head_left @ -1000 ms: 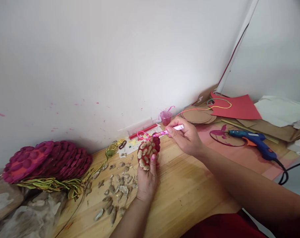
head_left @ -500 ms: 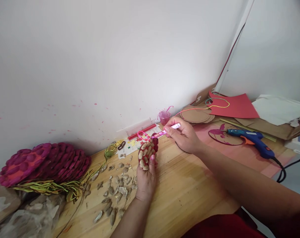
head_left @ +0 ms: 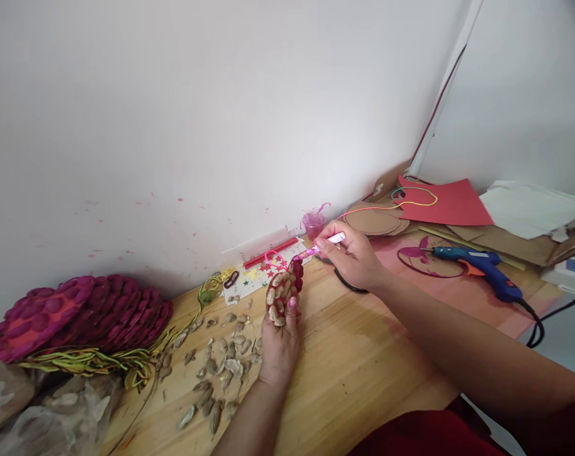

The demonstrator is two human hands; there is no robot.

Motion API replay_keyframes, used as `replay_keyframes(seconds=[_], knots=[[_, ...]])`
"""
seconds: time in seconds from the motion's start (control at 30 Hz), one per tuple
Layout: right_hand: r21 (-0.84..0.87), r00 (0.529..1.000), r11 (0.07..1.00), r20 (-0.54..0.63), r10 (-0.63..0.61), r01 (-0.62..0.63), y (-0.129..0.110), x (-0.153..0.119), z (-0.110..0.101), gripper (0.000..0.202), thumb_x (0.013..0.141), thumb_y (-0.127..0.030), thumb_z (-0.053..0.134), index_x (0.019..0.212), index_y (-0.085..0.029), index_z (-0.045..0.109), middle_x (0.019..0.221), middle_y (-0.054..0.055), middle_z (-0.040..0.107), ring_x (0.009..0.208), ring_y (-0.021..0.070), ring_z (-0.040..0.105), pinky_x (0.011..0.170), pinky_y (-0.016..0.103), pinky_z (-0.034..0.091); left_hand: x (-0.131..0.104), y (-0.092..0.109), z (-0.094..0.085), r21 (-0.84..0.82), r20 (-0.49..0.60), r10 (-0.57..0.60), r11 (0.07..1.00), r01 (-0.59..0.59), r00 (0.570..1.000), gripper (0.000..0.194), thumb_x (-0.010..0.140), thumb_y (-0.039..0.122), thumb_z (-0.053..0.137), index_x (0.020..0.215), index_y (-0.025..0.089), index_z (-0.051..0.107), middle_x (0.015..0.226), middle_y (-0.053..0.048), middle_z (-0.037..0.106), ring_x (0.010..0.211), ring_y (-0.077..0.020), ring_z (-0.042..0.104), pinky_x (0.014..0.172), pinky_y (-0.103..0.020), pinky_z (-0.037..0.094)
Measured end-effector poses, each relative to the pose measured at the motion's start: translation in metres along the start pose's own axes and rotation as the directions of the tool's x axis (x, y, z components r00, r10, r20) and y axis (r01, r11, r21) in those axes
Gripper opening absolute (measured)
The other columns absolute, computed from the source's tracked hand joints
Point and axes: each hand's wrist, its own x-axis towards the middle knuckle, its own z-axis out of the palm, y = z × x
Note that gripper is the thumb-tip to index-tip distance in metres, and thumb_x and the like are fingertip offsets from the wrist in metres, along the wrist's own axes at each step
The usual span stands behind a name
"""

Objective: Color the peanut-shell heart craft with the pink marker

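Observation:
My left hand (head_left: 281,345) grips a disc covered in peanut shells (head_left: 280,297), its face tilted to the left. The shells on that face are bare tan, while those along the right side are dark red. A pink cord loop (head_left: 274,258) rises from the disc's top. Between the thumb and fingers of my right hand (head_left: 351,253) is a paintbrush (head_left: 335,239) with a white handle end and pink smears. Its tip meets the red shells at the disc's upper edge. Just behind my right hand stands a plastic cup of pink paint (head_left: 314,223).
Loose peanut shells (head_left: 216,373) lie on the wooden table (head_left: 358,367). A stack of magenta shell-covered discs (head_left: 102,313) leans at left over yellow-green cords (head_left: 92,358). On the right are a blue glue gun (head_left: 487,263), cardboard circles (head_left: 375,220) and red paper (head_left: 451,199).
The brush tip has shifted slightly along the disc's upper edge. My left hand keeps its hold on the disc, and the view has moved a little.

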Motion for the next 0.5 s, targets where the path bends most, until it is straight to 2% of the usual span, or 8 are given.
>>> replay_keyframes(seconds=[0.23, 0.37, 0.5], knots=[[0.024, 0.999, 1.0, 0.04, 0.016, -0.017, 0.0008, 0.001, -0.0029, 0.03, 0.096, -0.048, 0.065, 0.087, -0.02, 0.058, 0.071, -0.001, 0.061, 0.061, 0.0121, 0.051, 0.055, 0.026, 0.038, 0.0006, -0.0028, -0.0011, 0.019, 0.011, 0.014, 1.0, -0.014, 1.0, 0.048, 0.088, 0.052, 0.072, 0.126, 0.022, 0.07, 0.113, -0.014, 0.075, 0.089, -0.0247, 0.071, 0.079, -0.034, 0.058], [0.039, 1.0, 0.999, 0.015, -0.014, 0.013, 0.0026, 0.0019, -0.0038, 0.029, 0.097, -0.047, 0.063, 0.086, -0.02, 0.057, 0.071, -0.002, 0.059, 0.063, 0.0124, 0.052, 0.059, 0.026, 0.04, 0.0003, -0.002, 0.0006, -0.02, 0.004, -0.012, 1.0, 0.013, 1.0, 0.051, 0.087, 0.055, 0.072, 0.126, 0.022, 0.07, 0.117, -0.014, 0.075, 0.082, -0.0224, 0.071, 0.073, -0.032, 0.058], [0.045, 0.999, 0.999, 0.049, -0.01, 0.008, 0.0029, 0.0021, -0.0035, 0.029, 0.098, -0.047, 0.061, 0.088, -0.02, 0.059, 0.072, -0.001, 0.061, 0.064, 0.0128, 0.053, 0.059, 0.027, 0.041, 0.0003, -0.0008, 0.0014, -0.021, -0.003, -0.026, 0.999, 0.026, 1.0, 0.052, 0.086, 0.058, 0.072, 0.123, 0.021, 0.072, 0.114, -0.013, 0.076, 0.073, -0.0196, 0.067, 0.065, -0.03, 0.056]])
